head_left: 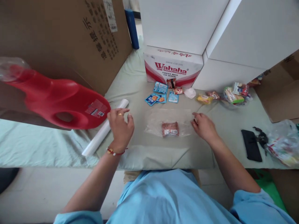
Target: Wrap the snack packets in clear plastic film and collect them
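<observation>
A sheet of clear plastic film [154, 119] lies spread on the cloth in front of me. On its near part rests a small reddish-brown packaged food item [170, 128] with a white barcode label. My right hand [203, 126] is at the film's right edge, its thumb and fingers pinched together there. To the left, my left hand [121, 127] is raised with thumb and forefinger apart and holds nothing. Just beside it are a white roll [105, 129], lying slantwise, and a big red jug [70, 99] with a handle hole.
Behind the film lie several blue snack packets [160, 87] before a Wahaba carton [173, 68]. Wrapped snacks [235, 95] sit right. A black phone [251, 145], keys [262, 137] and a filled plastic bag [283, 141] lie near right. A large cardboard box [58, 40] stands left.
</observation>
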A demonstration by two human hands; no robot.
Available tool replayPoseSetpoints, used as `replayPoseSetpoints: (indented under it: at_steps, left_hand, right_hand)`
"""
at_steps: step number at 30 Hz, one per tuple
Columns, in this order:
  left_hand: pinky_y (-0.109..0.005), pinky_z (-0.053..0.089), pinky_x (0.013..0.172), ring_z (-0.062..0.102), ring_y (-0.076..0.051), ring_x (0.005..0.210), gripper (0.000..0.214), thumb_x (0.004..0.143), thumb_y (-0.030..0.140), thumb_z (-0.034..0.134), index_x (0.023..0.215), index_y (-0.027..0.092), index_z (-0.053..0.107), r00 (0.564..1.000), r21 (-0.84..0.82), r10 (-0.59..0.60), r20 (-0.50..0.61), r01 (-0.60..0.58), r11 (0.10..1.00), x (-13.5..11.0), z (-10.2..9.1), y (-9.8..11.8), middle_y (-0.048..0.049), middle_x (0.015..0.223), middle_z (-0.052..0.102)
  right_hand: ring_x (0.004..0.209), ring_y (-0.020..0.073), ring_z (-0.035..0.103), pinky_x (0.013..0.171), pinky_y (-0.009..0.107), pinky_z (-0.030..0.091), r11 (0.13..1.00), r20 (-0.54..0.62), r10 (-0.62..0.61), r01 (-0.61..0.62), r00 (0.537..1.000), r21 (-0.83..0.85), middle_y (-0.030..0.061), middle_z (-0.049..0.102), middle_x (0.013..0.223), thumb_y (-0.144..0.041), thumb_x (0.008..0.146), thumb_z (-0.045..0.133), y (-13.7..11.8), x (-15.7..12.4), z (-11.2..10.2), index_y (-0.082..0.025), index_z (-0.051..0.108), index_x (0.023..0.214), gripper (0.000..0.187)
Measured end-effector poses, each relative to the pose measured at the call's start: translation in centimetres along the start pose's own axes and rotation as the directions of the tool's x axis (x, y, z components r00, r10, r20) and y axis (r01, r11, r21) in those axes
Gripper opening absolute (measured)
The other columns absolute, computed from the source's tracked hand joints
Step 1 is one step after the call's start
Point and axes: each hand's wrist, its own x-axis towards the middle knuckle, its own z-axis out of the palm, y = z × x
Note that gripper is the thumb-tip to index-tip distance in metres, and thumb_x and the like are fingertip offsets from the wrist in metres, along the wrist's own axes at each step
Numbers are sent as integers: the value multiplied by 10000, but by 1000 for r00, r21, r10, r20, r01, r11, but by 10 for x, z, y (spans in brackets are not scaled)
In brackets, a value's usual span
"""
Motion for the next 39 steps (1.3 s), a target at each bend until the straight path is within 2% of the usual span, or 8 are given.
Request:
replayPoseSetpoints:
  at_steps: [3, 7, 9, 18, 26, 31, 36, 39]
  left_hand:
    - [-514, 486, 1043, 615, -287, 1103, 270, 965, 193, 490, 1115, 226, 712, 981, -96, 187, 47, -182, 979, -27, -9, 32, -114, 1096, 673]
    - [-437, 522, 977, 627, -247, 1123, 447, 911, 74, 462, 1235, 259, 706, 737, -319, 547, 397, -448, 835, -64, 20, 78, -96, 1209, 713]
    - [-459, 509, 1002, 604, -266, 1176, 476, 915, 61, 460, 1291, 242, 688, 710, -252, 518, 478, -453, 855, -73, 40, 92, -118, 1256, 697]
    - [-443, 489, 970, 587, -305, 1241, 392, 1041, 195, 475, 1396, 172, 642, 709, 1, 345, 615, -438, 899, -84, 70, 83, -160, 1220, 712]
    - [-438, 501, 884, 646, -285, 1080, 336, 1044, 221, 452, 1199, 211, 750, 712, 18, 300, 635, -402, 915, -83, 69, 80, -138, 1144, 764]
    - [-458, 513, 957, 672, -259, 997, 285, 938, 170, 519, 1000, 237, 789, 706, -257, 374, 602, -272, 927, -90, 54, 46, -94, 966, 774]
    - [-405, 550, 935, 664, -213, 952, 348, 1011, 298, 391, 971, 231, 730, 945, -328, 0, 328, 113, 938, -80, 33, 7, -54, 932, 713]
    - [-504, 471, 1107, 602, -278, 1238, 438, 1066, 380, 300, 1198, 188, 670, 951, -132, -231, 205, 261, 956, -61, 39, 5, -137, 1214, 683]
  right_hand:
    - [1129, 327, 648, 941, 428, 527, 984, -25, -156, 157, 987, 81, 179, 707, 1196, -330, 1028, 519, -8, 37, -8, -151, 634, 1362, 396]
    - [1281, 306, 592, 1081, 413, 470, 938, 155, -343, 330, 927, 105, 189, 657, 1379, -234, 999, 574, -41, 92, 11, -123, 603, 1417, 434]
    - [1323, 316, 569, 1093, 412, 456, 938, 208, -346, 333, 915, 93, 222, 612, 1447, -247, 966, 652, -59, 109, 26, -104, 544, 1485, 548]
    - [785, 159, 682, 716, 230, 460, 943, 336, -310, 242, 889, 230, 38, 764, 864, -243, 943, 677, -74, 126, 29, -161, 784, 1065, 181]
    - [903, 215, 674, 796, 286, 480, 754, 251, -657, 621, 711, 214, 82, 758, 993, -237, 1036, 531, -63, 42, 7, -259, 716, 1364, 377]
    - [1067, 236, 650, 996, 375, 503, 738, 252, -673, 653, 696, 167, 105, 724, 1175, -171, 1058, 456, -60, 2, 28, -306, 548, 1552, 520]
    - [1055, 241, 630, 1092, 451, 471, 741, 215, -671, 655, 710, 150, 93, 694, 1083, -110, 1018, 495, -59, -1, 42, -312, 546, 1555, 577]
    - [1049, 244, 626, 1091, 446, 473, 739, 214, -673, 658, 708, 148, 94, 688, 1075, -111, 1021, 493, -59, 0, 44, -313, 561, 1545, 566]
